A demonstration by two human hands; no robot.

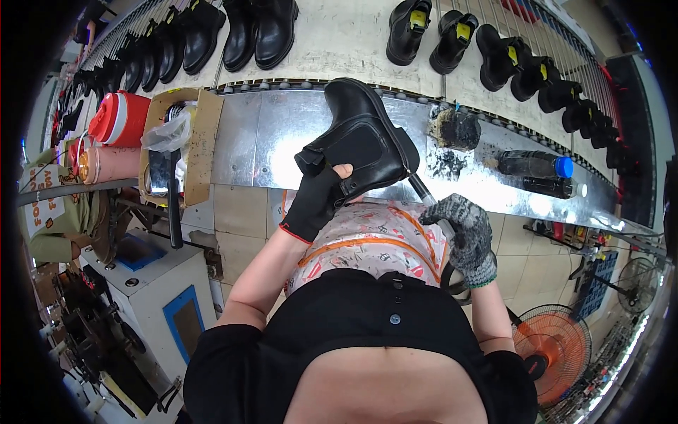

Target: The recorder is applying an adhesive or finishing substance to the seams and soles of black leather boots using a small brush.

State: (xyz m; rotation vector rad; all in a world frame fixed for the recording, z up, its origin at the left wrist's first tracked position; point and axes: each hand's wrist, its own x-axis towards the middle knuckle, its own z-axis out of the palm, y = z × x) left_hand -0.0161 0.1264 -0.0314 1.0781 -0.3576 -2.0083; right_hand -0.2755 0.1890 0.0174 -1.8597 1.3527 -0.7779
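Observation:
A black ankle boot [360,138] with an elastic side panel lies tilted over the metal ledge, toe pointing away from me. My left hand [318,198], in a black glove with a bare thumb, is closed on the boot's shaft. A brush [421,189] with a silver ferrule slants up from my right hand [462,230], which wears a speckled grey knit glove and is closed round its handle. The brush tip meets the sole edge by the heel. Right of the boot stands a black-crusted pot [455,129] with dark smears beside it.
Beyond the metal ledge [240,141] runs a conveyor [339,42] with rows of black boots [201,35]. A cardboard box [203,145] and red jug [120,120] stand left. Dark bottles [530,165] lie right. An orange fan [554,346] stands low right.

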